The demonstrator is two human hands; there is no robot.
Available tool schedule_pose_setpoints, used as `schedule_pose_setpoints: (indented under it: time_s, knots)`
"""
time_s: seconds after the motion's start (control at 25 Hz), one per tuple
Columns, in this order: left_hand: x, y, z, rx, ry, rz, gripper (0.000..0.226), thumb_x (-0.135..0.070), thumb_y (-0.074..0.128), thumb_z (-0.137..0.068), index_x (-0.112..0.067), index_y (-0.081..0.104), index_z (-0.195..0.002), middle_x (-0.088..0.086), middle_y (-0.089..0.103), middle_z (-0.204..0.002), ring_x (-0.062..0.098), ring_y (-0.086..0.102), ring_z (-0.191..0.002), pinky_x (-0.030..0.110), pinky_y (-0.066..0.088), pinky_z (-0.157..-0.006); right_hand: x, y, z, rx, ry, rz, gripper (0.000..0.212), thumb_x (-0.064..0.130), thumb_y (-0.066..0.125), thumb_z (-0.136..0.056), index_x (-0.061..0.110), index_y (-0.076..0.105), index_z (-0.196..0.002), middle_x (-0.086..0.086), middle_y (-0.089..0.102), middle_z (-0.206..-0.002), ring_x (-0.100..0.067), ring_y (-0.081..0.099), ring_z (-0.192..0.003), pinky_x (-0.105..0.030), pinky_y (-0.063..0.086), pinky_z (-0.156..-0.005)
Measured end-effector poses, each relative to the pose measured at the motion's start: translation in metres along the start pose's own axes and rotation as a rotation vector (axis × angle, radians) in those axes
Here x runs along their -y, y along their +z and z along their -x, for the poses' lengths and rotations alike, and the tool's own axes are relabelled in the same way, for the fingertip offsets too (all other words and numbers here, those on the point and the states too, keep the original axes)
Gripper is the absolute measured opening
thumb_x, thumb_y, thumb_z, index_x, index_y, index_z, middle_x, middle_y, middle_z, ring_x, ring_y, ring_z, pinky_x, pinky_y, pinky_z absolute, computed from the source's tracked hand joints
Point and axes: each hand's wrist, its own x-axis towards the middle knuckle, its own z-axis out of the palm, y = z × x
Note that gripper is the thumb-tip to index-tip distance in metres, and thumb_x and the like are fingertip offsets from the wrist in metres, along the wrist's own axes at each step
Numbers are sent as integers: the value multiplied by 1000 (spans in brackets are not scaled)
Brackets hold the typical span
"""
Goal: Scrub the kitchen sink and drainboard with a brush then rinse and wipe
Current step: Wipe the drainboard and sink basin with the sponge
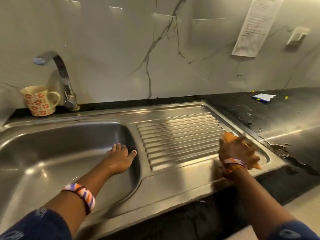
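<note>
Wiping the drainboard: right hand works an orange cloth, left hand braces in the basin.

The right hand [238, 151] holds its grip closed round a blurred orange cloth [229, 136] at the right end of the drainboard [178, 134]; the left hand [121, 157] lies with fingers spread flat against the inner wall of the sink [52, 153]. Judged as the wipe stage: run strokes along the ribs toward the basin, keep the cloth flat, and finish at the wet bench [277, 122] edge. No brush is visible.
</note>
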Motion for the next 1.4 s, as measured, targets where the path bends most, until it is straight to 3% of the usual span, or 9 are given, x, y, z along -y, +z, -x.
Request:
schedule_pose_setpoints:
  time_s: [0.12, 0.2, 0.36, 0.56, 0.8, 1.0, 1.2, 1.32, 1.4]
  knots:
    - [-12, 2, -36, -127, -86, 53, 67, -44, 22, -100, 2, 8, -147, 21, 1, -155, 31, -4, -145, 42, 4, -117, -29, 23, -44, 187, 257, 28, 102, 60, 44, -83, 2, -11, -146, -25, -2, -154, -42, 1, -142, -54, 7, -115]
    - [-15, 0, -59, -228, -157, 116, 66, -41, 25, -100, 4, 9, -146, 22, 1, -155, 33, -3, -144, 42, 3, -117, -21, 34, -59, 171, 296, 42, 91, 50, 43, -90, -5, -5, -146, -25, -4, -154, -41, -2, -142, -53, 3, -116]
    - [-25, 2, -100, -355, -194, 175, 62, -32, 29, -100, 7, 14, -145, 25, 7, -154, 34, 1, -144, 43, 4, -116, 14, 50, -95, 274, 213, 60, 68, 14, 53, -88, -7, 19, -143, -25, 19, -151, -38, 20, -140, -45, 17, -114]
    - [-33, 21, -133, -413, -206, 296, 56, -22, 38, -99, 11, 24, -141, 29, 14, -151, 39, 9, -142, 44, 8, -116, 59, 64, -145, 179, 356, 29, 72, 25, 43, -92, -5, 5, -146, -25, 3, -154, -40, 1, -143, -52, 1, -115]
    - [-32, 27, -133, -439, -192, 318, 55, -19, 36, -99, 6, 19, -145, 21, 7, -155, 30, 2, -145, 39, 3, -117, 133, 101, -217, 195, 64, -17, 66, 26, 39, -96, -4, 10, -147, -22, 10, -155, -35, 5, -144, -50, 4, -116]
    - [-34, 28, -132, -469, -177, 330, 55, -21, 29, -100, -1, 9, -147, 12, -1, -156, 21, -6, -145, 28, -4, -115, 181, 119, -231, 197, -238, 16, 39, 20, 39, -94, 6, 47, -129, -19, 44, -139, -32, 35, -133, -42, 25, -111]
    - [-38, 21, -133, -461, -211, 356, 51, -16, 27, -101, 1, 12, -147, 14, 1, -156, 23, -3, -145, 29, -2, -116, 210, 124, -131, 473, -777, 72, 51, 40, 23, -100, 25, 17, -149, 2, 7, -158, -20, 2, -146, -53, -2, -114]
    - [-40, 18, -129, -521, -318, 356, 46, -10, 29, -99, 6, 26, -142, 20, 18, -153, 30, 9, -144, 37, 9, -117, 226, 123, -55, 628, -1106, 85, 46, 42, 22, -100, 36, 23, -146, 16, 8, -156, -13, -2, -146, -65, -11, -105]
    - [-41, 18, -119, -557, -367, 359, 39, -9, 31, -97, 8, 41, -130, 25, 36, -142, 36, 23, -138, 42, 21, -113, 221, 120, -27, 640, -1189, 99, 44, 41, 22, -101, 38, 24, -145, 19, 11, -155, -13, -1, -146, -64, -9, -106]
